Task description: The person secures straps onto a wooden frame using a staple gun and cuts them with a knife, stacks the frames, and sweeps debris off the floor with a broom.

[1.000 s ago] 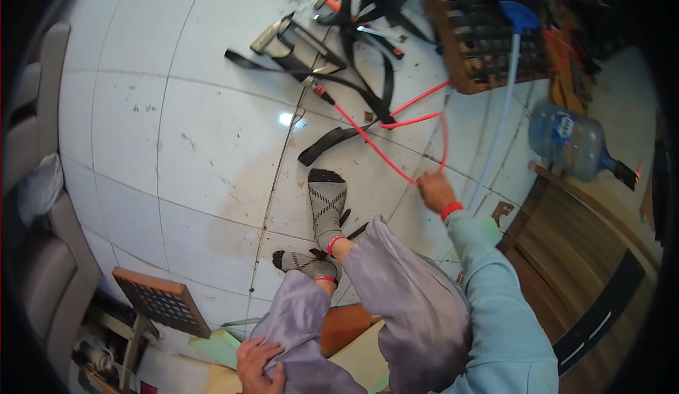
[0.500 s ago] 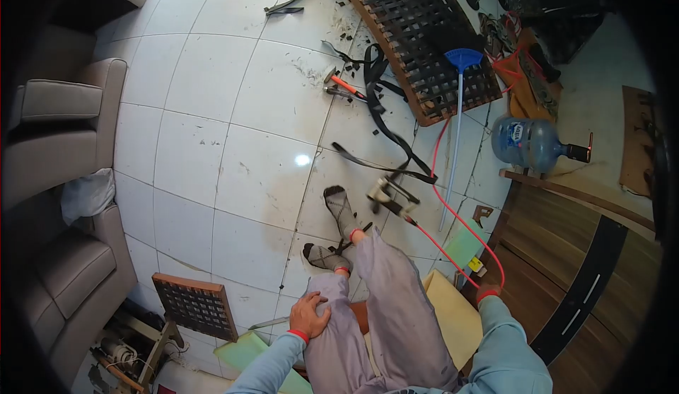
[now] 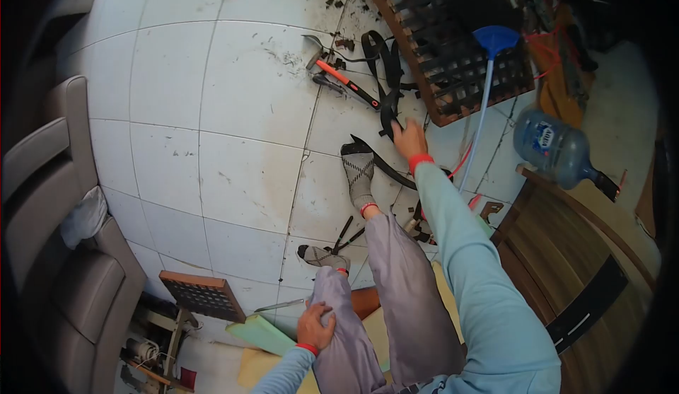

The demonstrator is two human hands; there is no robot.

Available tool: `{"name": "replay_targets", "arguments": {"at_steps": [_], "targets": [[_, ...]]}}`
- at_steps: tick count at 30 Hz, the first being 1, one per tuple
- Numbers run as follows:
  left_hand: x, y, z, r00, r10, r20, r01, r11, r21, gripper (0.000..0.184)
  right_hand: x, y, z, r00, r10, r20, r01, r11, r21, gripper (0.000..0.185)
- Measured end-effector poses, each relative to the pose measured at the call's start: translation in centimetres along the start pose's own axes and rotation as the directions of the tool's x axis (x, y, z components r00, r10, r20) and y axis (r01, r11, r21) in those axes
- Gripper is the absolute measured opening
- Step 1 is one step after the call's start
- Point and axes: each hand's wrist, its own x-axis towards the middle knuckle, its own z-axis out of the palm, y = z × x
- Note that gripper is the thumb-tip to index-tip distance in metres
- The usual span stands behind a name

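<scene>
My right hand (image 3: 411,141) reaches forward to the floor, its fingers apart at a black strap (image 3: 390,111). Whether the fingertips touch the strap is hard to tell. My left hand (image 3: 315,325) lies open on my left knee. A hammer (image 3: 346,83) with an orange and black handle rests just beyond the right hand, beside a dark metal tool (image 3: 328,83). Another black strap (image 3: 389,170) curves past my right foot. Long-handled pliers or cutters (image 3: 342,236) lie between my feet. Beside my right leg, a tool on a red hose (image 3: 423,230) is partly hidden by my sleeve.
A wooden frame woven with black straps (image 3: 453,47) stands ahead, with a blue broom (image 3: 495,40) across it. A water bottle (image 3: 552,146) lies at right near a wooden panel (image 3: 566,252). Grey sofas (image 3: 85,281) line the left. A small woven panel (image 3: 201,295) leans nearby.
My right hand has let go of the red hose and moved forward and left to the strap. The hose's tool now lies beside my right leg. The left hand stays on the knee.
</scene>
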Motion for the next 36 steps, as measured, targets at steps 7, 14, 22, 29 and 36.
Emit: {"name": "replay_targets", "arguments": {"at_steps": [7,14,22,29,36], "targets": [[1.1,5.0,3.8,0.974,-0.127,0.189,0.104,0.987,0.126,0.027,7.2,-2.8,3.9,0.874,0.412,0.258,-0.439,0.897,0.056,0.068],[6.7,12.5,2.4,0.945,-0.317,0.077,0.326,0.930,-0.171,0.036,-6.1,-0.8,-12.1,0.896,-0.002,0.445,-0.269,0.794,0.545,0.029],[14.2,32.8,-6.4,0.634,-0.399,0.663,0.773,0.280,-0.570,0.081,-22.6,-7.3,-35.0,0.886,0.023,0.464,-0.295,0.800,0.522,0.026],[14.5,30.7,-3.4,0.560,-0.085,0.824,0.763,0.442,-0.472,0.090,-32.1,-16.8,-40.0,0.931,0.094,0.353,-0.333,0.615,0.715,0.022],[11.9,28.2,-3.3,0.671,-0.262,0.693,0.729,0.398,-0.556,0.057,-42.9,-20.5,-47.5,0.851,0.144,0.506,-0.521,0.362,0.773,0.018]]}}
